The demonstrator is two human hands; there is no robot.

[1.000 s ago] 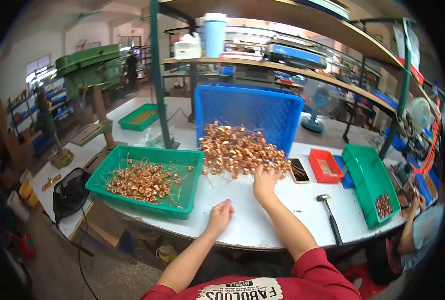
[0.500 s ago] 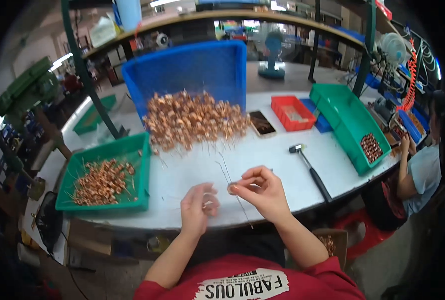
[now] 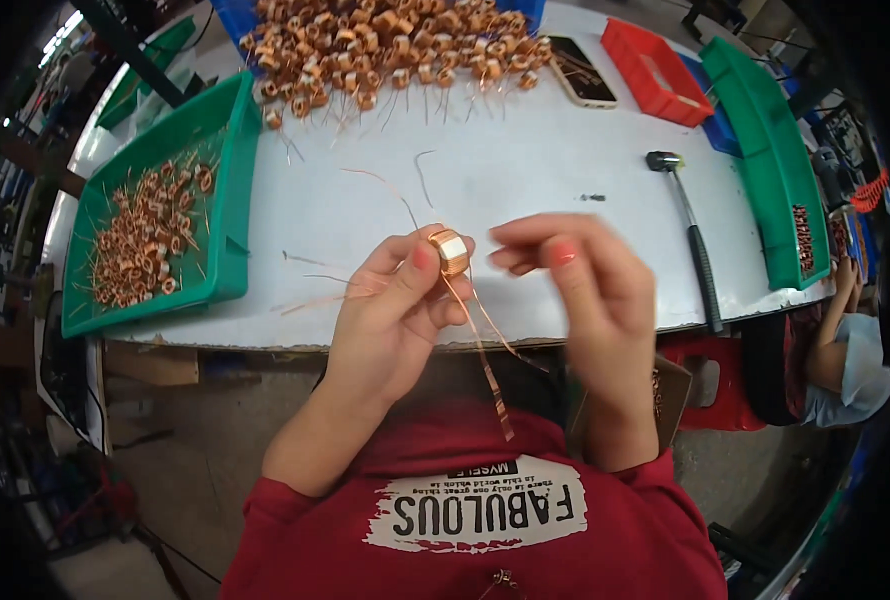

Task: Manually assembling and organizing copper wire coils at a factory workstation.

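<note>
Left hand [image 3: 395,305]: raised over the table edge, fingers curled, pinching a small copper coil [image 3: 452,250].
Right hand [image 3: 580,285]: beside it, fingertips bent inward, apparently holding nothing.

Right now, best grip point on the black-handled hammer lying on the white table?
Grip the black-handled hammer mid-handle, coming from above. It lies flat on the white table, metal head away from the person, handle end at the near edge. Bare table flanks the handle, with the long green tray further right.

Hammer [image 3: 693,235] on table [image 3: 525,170], phone [image 3: 582,71], red bin [image 3: 659,56], green tray [image 3: 227,190] w/ coils
</note>
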